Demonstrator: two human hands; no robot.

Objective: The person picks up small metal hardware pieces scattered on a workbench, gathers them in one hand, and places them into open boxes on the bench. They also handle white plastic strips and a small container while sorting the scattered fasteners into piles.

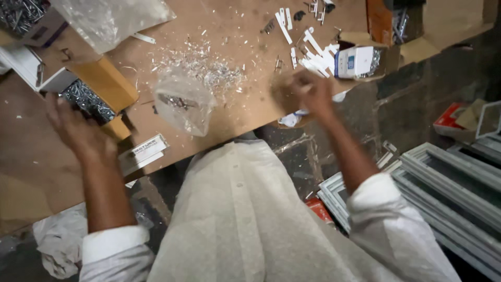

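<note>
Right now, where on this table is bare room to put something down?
Bare board lies along the near-left edge of the table, beside the left hand, and between the plastic bag and the right hand. Crowded: the metal shavings, white strips and screw boxes.

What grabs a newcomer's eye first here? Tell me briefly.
A scatter of pale shavings litters the middle of the brown worktable, with a clear plastic bag just below it. The left hand reaches an open box of screws; the blurred right hand hovers near white strips.
</note>
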